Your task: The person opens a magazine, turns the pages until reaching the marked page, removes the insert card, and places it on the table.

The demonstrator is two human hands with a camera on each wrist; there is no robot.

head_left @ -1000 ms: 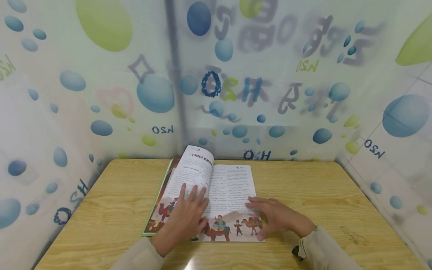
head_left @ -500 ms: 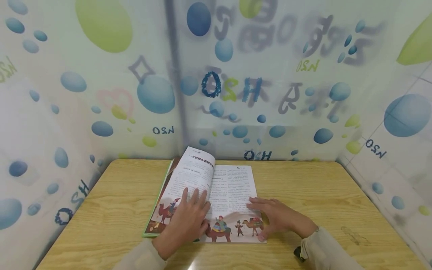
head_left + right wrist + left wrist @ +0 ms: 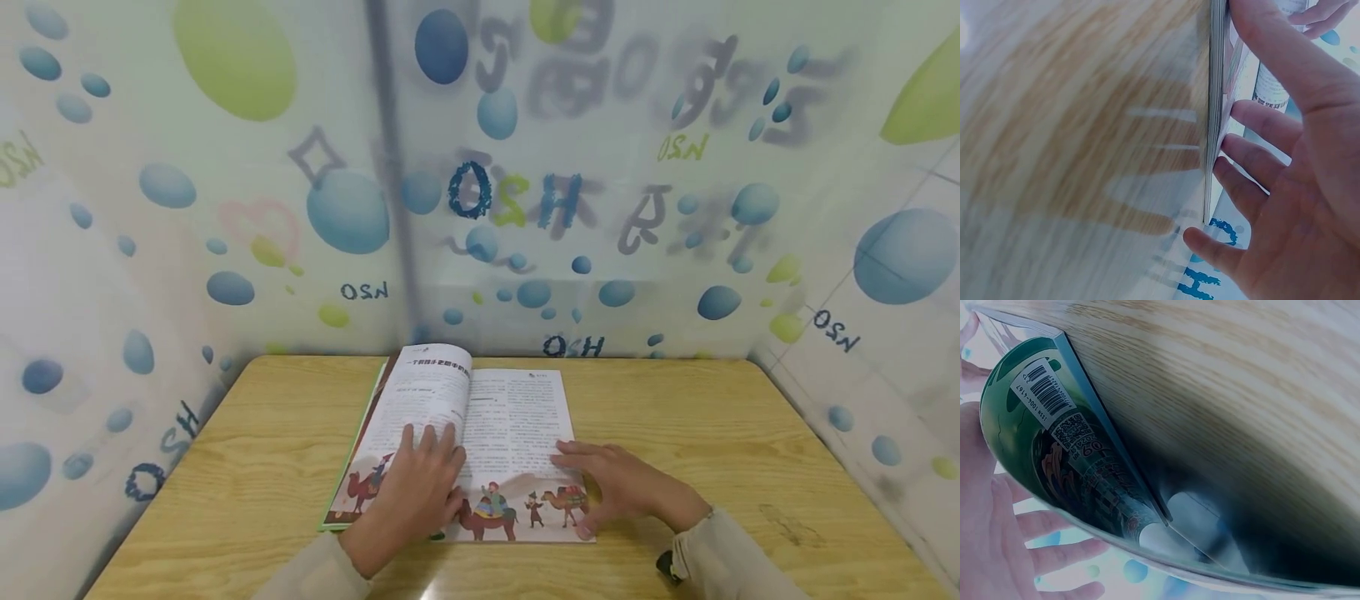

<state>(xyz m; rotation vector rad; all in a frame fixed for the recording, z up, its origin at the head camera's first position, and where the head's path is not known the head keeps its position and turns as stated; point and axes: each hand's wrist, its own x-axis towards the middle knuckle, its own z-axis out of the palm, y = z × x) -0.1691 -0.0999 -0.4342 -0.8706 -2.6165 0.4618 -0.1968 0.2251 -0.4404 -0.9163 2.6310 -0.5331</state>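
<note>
An open magazine (image 3: 517,425) with printed text and camel drawings lies on the wooden table. On its left page, which curves up near the spine, my left hand (image 3: 420,487) rests with fingers spread. The left wrist view shows the underside of that half: a green cover (image 3: 1010,400) with a barcode, bowed up off the table, and my left fingers (image 3: 1066,553) stretched out on the far side. At the right page's edge is my right hand (image 3: 626,483), thumb near the lower corner. In the right wrist view its fingers (image 3: 1241,187) extend loosely along the page edge.
The wooden table (image 3: 697,408) extends around the magazine on all sides. A curtain-like wall (image 3: 637,167) printed with blue and green bubbles stands behind the table's far edge and along both sides. A dark object (image 3: 667,568) shows at the right cuff.
The left page's raised top has come down and flattened somewhat under my left hand, its upper corner shifting left. My right hand has stayed at the right page's edge.
</note>
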